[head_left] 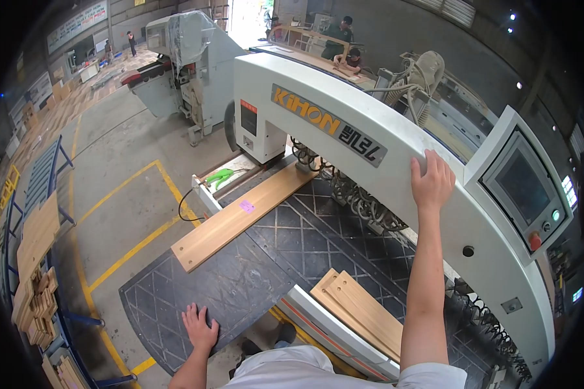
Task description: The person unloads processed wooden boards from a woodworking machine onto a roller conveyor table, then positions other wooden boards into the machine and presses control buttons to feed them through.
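My left hand lies flat on the dark machine table with its fingers spread, holding nothing. My right hand rests on top of the white machine beam, fingers stretched over its edge. Between my hands and the beam, a long wooden board lies across the table with a pink label on it. Its far end reaches under the beam. Closer to my body, on the right, several shorter boards are stacked, with holes near their ends.
A control panel with a screen and red button stands at the beam's right. Coiled hoses hang below the beam. A green air gun lies behind the board. Wooden pieces sit on a blue rack at left. Two people are beyond the machine.
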`<control>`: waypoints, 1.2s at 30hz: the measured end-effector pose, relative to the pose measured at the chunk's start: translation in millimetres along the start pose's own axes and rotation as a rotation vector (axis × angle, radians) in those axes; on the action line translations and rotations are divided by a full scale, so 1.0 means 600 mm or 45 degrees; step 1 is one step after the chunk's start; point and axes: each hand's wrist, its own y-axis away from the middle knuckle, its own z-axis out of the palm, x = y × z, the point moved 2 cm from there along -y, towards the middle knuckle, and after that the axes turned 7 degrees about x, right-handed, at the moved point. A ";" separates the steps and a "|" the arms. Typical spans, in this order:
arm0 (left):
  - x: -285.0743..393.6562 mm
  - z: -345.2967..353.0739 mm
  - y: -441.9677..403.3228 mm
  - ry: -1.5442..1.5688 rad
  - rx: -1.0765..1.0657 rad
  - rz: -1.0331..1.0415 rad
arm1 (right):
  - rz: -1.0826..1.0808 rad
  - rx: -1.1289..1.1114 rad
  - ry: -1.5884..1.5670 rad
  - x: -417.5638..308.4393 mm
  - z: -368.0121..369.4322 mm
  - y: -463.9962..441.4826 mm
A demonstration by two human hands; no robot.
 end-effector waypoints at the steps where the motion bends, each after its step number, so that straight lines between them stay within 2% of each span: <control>1: 0.000 -0.001 0.000 0.001 0.000 0.007 | 0.004 -0.011 0.005 0.000 0.000 0.000; 36: -0.008 0.002 0.004 -0.001 0.049 0.009 | 0.012 -0.002 -0.006 -0.001 -0.002 0.003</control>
